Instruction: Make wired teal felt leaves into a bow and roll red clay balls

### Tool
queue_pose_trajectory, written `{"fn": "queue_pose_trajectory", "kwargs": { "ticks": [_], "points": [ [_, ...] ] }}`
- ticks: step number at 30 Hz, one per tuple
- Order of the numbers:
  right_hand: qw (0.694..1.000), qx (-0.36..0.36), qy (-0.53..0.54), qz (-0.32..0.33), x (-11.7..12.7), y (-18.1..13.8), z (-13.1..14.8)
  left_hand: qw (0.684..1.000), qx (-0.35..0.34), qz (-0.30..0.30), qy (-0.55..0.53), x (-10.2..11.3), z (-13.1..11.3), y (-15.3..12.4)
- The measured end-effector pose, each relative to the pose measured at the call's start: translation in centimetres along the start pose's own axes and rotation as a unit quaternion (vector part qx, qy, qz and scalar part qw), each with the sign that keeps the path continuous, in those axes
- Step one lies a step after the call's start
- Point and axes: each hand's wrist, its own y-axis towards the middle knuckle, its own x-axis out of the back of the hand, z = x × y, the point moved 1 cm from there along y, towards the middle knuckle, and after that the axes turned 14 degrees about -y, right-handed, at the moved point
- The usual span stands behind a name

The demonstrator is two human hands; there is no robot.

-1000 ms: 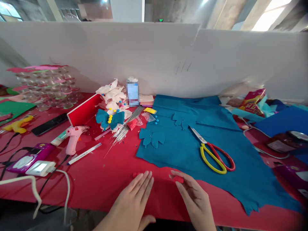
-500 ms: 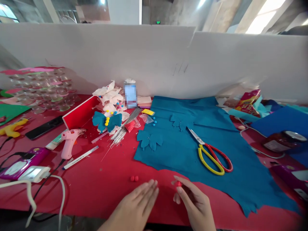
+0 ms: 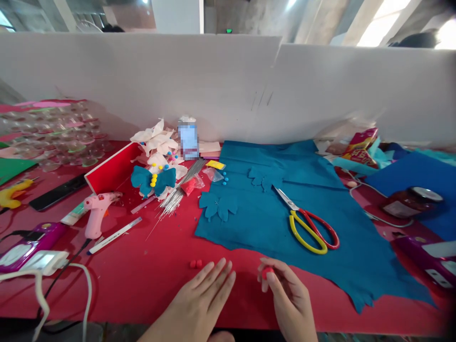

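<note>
My left hand (image 3: 204,297) lies palm down over the red tabletop, its fingers stretched out and slightly spread. A pair of small red clay balls (image 3: 195,263) sits on the table just beyond its fingertips. Between thumb and fingers, my right hand (image 3: 290,297) pinches another small red clay ball (image 3: 267,272), partly covered by the fingertips. Beyond that hand is a large sheet of teal cloth (image 3: 256,228). On the cloth rest open scissors (image 3: 306,223) with one yellow and one red handle, and a teal butterfly-shaped cutout (image 3: 218,206).
To the left are a pink glue gun (image 3: 98,213), a white pen (image 3: 116,235) and a black phone (image 3: 59,191). Thin metal wires (image 3: 174,197) lie near a teal butterfly (image 3: 153,180) with yellow balls. At right stands a lidded jar (image 3: 409,202). A white partition (image 3: 142,80) closes off the back.
The fingers of my left hand have spread slightly apart. My right hand keeps its pinch on the red clay ball, its fingers curled a little differently. The view has shifted slightly.
</note>
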Motion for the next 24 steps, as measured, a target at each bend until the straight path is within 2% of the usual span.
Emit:
{"fn": "queue_pose_trajectory", "kwargs": {
  "ticks": [4,8,12,16,20,24],
  "points": [
    [1.000,-0.010,0.009,0.025,-0.2,0.2,0.4,0.994,0.088,-0.054,-0.048,-0.1,0.0,-0.3],
    [0.999,0.013,0.008,0.038,-0.2,0.4,0.8,0.982,0.141,-0.123,-0.026,-0.3,1.0,-0.7],
    [0.995,0.048,-0.039,0.082,-0.5,0.4,1.0,0.979,0.133,-0.155,0.002,-0.8,1.0,-0.8],
    [0.973,0.096,-0.140,0.158,-1.2,0.4,1.3,0.966,0.139,-0.218,0.011,-1.3,0.4,-0.2],
    [0.942,0.113,-0.223,0.223,-2.2,0.3,1.7,0.968,0.124,-0.219,0.010,-1.5,0.3,0.5],
    [0.927,0.143,-0.249,0.242,-3.0,0.4,2.2,0.960,0.137,-0.245,-0.021,-1.4,0.6,0.4]
  ]
}}
